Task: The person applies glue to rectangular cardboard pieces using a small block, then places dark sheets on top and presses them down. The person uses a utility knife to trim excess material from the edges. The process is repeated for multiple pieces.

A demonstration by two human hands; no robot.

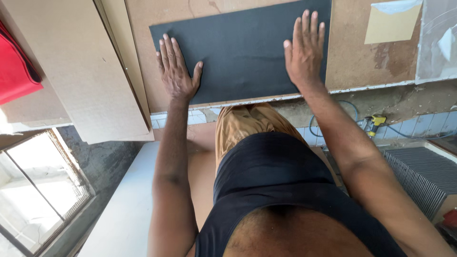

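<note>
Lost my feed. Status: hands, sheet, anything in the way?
Left hand flat on black sheet, right hand flat too. Sheet lies on brown board. Nothing on it but the hands.

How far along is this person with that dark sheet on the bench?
Done: the black sheet already lies flat on the brown board, near its front edge. In hand: the left hand and right hand press on it, palms down, fingers spread. Left: nothing shows whether it is fixed; a tan paper piece lies untouched.
</note>
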